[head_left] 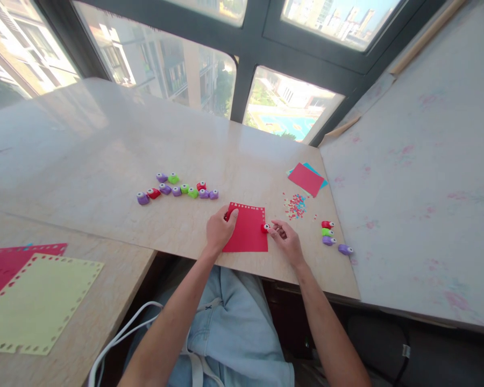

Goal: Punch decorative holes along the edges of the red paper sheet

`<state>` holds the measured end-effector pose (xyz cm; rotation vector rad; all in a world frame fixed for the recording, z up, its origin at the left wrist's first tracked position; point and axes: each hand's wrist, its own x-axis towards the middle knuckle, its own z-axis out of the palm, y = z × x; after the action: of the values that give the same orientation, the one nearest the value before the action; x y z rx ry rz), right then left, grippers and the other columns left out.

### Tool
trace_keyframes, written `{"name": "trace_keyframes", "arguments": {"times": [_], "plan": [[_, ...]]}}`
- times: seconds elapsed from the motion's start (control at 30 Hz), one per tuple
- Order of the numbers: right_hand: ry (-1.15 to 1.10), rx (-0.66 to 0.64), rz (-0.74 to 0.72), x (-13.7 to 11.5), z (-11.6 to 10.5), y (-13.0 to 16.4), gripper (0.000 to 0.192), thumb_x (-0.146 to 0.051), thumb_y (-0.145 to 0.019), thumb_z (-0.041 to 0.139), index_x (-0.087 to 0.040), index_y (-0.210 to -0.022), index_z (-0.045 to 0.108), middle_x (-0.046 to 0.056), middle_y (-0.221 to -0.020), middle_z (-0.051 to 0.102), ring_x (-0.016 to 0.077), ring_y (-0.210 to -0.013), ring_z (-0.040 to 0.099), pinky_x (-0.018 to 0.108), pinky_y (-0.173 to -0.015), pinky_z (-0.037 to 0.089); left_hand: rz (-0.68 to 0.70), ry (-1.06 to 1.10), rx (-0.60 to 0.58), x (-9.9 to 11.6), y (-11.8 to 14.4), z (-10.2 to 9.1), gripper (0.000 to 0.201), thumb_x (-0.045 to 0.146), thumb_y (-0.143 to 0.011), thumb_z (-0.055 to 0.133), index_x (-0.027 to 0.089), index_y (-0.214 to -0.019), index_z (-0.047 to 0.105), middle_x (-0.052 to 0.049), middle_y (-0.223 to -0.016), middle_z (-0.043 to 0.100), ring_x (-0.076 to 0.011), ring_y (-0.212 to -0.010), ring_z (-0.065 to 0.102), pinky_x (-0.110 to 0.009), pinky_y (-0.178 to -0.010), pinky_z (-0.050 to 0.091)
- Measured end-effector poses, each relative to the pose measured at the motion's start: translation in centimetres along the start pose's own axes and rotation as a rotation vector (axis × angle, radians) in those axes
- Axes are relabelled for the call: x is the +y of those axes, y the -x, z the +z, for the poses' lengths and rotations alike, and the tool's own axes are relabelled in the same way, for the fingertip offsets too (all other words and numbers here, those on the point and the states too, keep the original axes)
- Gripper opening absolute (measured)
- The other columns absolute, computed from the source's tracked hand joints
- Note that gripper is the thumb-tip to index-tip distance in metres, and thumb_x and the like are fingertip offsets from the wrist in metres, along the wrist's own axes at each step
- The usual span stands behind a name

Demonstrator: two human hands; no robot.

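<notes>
Red paper sheet (247, 231) lies flat at the near edge of the tabletop (105, 150). Left hand (220, 227) presses its left edge, fingers flat, grip holding nothing. Right hand (285, 238) pinches a small red punch (264, 228) at the sheet's right edge.

Head view, steeply down, table (145, 140) probably near.
</notes>
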<state>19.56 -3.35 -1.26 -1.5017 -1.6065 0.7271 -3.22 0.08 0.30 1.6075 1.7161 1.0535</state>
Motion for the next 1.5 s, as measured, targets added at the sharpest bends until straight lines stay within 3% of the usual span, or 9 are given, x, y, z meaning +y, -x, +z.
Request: {"name": "trace_keyframes", "arguments": {"times": [0.2, 0.4, 0.57, 0.87, 1.17, 1.5], "plan": [[0.026, 0.022, -0.011, 0.0, 0.1, 0.0, 0.036, -0.047, -0.086, 0.059, -0.018, -0.107, 0.065, 0.005, -0.086, 0.064, 0.0147, -0.067, 0.055, 0.029, -0.065, 0.048, -0.012, -0.018, -0.008, 0.0, -0.1, 0.1, 0.032, 0.043, -0.092, 0.046, 0.02, -0.093, 0.068, -0.006, -0.084, 0.071, -0.0187, -0.072, 0.061, -0.027, -0.064, 0.038], [-0.06, 0.086, 0.13, -0.9, 0.1, -0.8, 0.035, -0.052, -0.083, 0.059, -0.017, -0.083, 0.063, 0.001, -0.069, 0.059, 0.0142, -0.06, 0.05, 0.025, -0.055, 0.041, 0.007, -0.029, -0.011, -0.2, -0.1, 0.1, 0.032, 0.044, -0.092, 0.045, 0.021, -0.088, 0.066, -0.005, -0.08, 0.07, -0.018, -0.069, 0.06, -0.026, -0.062, 0.036], [-0.007, -0.036, 0.184, -1.7, -0.4, -2.0, 0.043, -0.055, -0.081, 0.06, -0.018, -0.06, 0.053, -0.003, -0.055, 0.048, 0.0113, -0.051, 0.042, 0.024, -0.05, 0.032, 0.01, -0.06, 0.004, -0.2, -0.2, 0.1, 0.032, 0.043, -0.092, 0.045, 0.021, -0.083, 0.066, -0.004, -0.074, 0.067, -0.0175, -0.064, 0.055, -0.026, -0.058, 0.031], [0.072, -0.214, 0.242, -2.2, -1.0, -3.4, 0.043, -0.054, -0.076, 0.063, -0.018, -0.056, 0.052, -0.006, -0.049, 0.04, 0.0085, -0.046, 0.031, 0.023, -0.046, 0.022, -0.011, -0.055, -0.001, 0.0, 0.0, 0.0, 0.032, 0.044, -0.092, 0.044, 0.021, -0.085, 0.065, -0.003, -0.07, 0.064, -0.0173, -0.062, 0.053, -0.027, -0.058, 0.03], [0.301, -0.351, 0.159, -2.7, -1.6, -4.8, 0.045, -0.056, -0.076, 0.056, -0.019, -0.054, 0.045, -0.004, -0.053, 0.039, 0.0105, -0.052, 0.036, 0.025, -0.05, 0.024, -0.017, -0.082, -0.033, 0.3, 0.2, -0.4, 0.031, 0.042, -0.092, 0.043, 0.019, -0.085, 0.063, -0.002, -0.073, 0.065, -0.0155, -0.062, 0.053, -0.026, -0.058, 0.029], [0.389, -0.431, 0.122, -2.4, -1.5, -4.7, 0.045, -0.055, -0.082, 0.044, -0.02, -0.054, 0.041, -0.002, -0.05, 0.043, 0.0119, -0.052, 0.041, 0.025, -0.051, 0.027, -0.006, -0.06, -0.031, -0.3, 0.2, -0.2, 0.028, 0.041, -0.092, 0.045, 0.02, -0.088, 0.063, -0.002, -0.076, 0.066, -0.0158, -0.065, 0.055, -0.025, -0.059, 0.031]]}}
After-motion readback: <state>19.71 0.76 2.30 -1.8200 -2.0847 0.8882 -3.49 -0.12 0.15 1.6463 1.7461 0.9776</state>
